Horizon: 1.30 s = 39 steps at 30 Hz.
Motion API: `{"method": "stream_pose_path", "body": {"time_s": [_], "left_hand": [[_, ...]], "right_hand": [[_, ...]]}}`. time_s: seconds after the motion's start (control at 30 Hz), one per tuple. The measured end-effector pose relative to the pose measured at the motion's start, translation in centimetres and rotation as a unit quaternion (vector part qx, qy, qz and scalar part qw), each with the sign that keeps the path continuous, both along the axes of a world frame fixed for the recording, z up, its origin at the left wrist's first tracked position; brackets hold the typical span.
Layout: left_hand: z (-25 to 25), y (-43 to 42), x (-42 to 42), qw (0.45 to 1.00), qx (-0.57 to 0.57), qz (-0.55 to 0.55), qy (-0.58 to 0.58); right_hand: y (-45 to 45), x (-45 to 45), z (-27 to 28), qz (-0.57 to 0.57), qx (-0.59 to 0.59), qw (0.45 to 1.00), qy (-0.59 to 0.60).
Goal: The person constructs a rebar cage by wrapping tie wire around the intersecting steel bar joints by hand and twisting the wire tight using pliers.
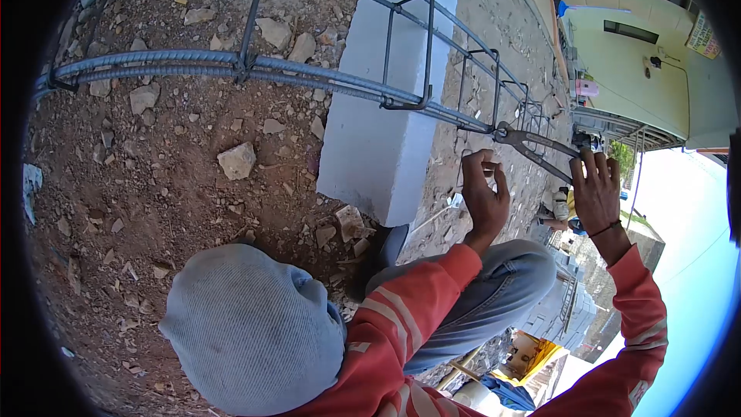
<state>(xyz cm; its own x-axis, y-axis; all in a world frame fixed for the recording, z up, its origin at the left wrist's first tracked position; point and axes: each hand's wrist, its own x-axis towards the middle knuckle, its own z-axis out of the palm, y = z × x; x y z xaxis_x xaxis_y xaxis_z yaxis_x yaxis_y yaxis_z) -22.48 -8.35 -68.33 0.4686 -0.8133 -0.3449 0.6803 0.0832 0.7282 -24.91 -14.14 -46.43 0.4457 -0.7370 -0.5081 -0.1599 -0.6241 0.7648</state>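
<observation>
My right hand [598, 189] is closed around the handles of metal pincers [532, 147]. The pincer jaws are at a long bar of the rebar cage [332, 81], with the handles slightly apart. Below the jaws, my left hand [485, 197] has its fingers curled together near the cage; whatever may be between them is too small to make out. Square stirrups stand along the bars, which run from upper left to right. Both sleeves are red with pale stripes.
A pale concrete block [378, 108] lies under the cage. Stony soil [193, 131] with loose rocks spreads on the left. A bent knee in jeans [502, 278] and a rounded grey fabric shape [255, 332] are near the bottom. Another person [562, 220] is partly visible behind.
</observation>
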Motion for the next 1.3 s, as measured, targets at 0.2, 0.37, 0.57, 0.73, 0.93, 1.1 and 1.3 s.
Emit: {"method": "stream_pose_path", "body": {"time_s": [0.2,0.37,0.57,0.73,0.93,1.1,1.3], "left_hand": [[0.6,-2.1,-1.1,0.953,-0.063,-0.073,0.287],[3.2,-2.2,-0.5,0.912,-0.005,-0.059,0.406],[3.9,-2.8,-1.7,0.888,-0.053,-0.095,0.447],[4.7,-3.4,1.7,0.797,-0.097,-0.078,0.591],[4.7,-4.4,1.5,0.807,-0.093,-0.110,0.573],[3.7,-3.8,0.0,0.912,0.068,-0.094,0.393],[4.0,-3.4,0.7,0.899,-0.009,-0.078,0.431]], "right_hand": [[-0.4,1.3,-0.3,0.087,-0.067,0.994,0.014],[-0.8,2.1,0.0,0.069,-0.033,0.997,-0.004],[-1.9,3.4,0.7,0.026,-0.031,0.999,-0.008],[-3.2,5.4,1.3,0.091,-0.015,0.996,0.000],[-6.0,4.0,1.4,0.081,0.023,0.996,-0.023],[-6.8,3.8,1.2,0.110,0.008,0.994,-0.011],[-9.3,3.6,1.7,0.074,0.071,0.995,-0.004]]}}
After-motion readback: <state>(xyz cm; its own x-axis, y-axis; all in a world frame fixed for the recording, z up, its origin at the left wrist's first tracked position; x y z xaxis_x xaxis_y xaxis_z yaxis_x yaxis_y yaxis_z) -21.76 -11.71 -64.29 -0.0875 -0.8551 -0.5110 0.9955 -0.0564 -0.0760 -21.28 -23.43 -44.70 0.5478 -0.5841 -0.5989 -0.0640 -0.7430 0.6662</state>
